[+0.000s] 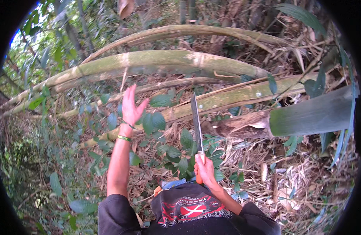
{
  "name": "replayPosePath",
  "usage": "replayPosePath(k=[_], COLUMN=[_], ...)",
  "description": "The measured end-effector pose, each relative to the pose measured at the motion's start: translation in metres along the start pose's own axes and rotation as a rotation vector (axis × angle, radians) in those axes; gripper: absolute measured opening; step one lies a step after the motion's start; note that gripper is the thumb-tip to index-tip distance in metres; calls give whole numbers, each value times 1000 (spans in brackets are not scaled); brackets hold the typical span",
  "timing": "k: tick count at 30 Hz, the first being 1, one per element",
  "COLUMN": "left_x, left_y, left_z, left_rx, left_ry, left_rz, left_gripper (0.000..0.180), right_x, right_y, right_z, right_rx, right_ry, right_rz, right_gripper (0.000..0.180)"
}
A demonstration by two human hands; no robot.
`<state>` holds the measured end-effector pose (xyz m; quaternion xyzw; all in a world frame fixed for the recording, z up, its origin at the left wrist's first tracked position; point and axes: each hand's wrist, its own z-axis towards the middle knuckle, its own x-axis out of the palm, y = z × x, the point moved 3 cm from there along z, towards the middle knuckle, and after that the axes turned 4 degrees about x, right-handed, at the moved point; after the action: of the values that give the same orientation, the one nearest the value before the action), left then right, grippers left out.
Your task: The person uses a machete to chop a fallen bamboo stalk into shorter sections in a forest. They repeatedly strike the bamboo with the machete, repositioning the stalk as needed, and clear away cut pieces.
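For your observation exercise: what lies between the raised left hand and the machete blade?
In the head view, broad green leaves on thin stems fill the gap between the left hand and the machete blade; dry leaf litter lies behind them.

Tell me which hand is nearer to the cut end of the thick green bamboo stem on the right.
Right. The right hand grips the machete below and left of the cut end of the thick green bamboo stem. The left hand is raised open, farther left.

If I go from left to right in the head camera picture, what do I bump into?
Open left hand raised with green wristband → long knife held upright by the right hand → big cut green bamboo stem.
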<state>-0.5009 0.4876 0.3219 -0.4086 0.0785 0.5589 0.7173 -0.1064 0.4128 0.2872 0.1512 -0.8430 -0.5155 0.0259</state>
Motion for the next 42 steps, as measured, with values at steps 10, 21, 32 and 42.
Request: replayPosePath(k=[10,21,32,42], left_x=[62,106,96,55], left_y=[-13,2,-6,-16], left_z=[168,214,209,-4], left_rx=[292,458,403,-20], left_ry=[265,331,313,231], left_rz=[391,396,412,34], left_gripper=[112,92,92,95], right_x=[-9,-14,16,40], right_y=[0,8,49,76], right_z=[-3,8,39,61], right_rx=[27,31,-193,-254], right_ry=[-102,-65,-63,-163], right_rz=[56,24,53,267], right_gripper=[38,31,28,33])
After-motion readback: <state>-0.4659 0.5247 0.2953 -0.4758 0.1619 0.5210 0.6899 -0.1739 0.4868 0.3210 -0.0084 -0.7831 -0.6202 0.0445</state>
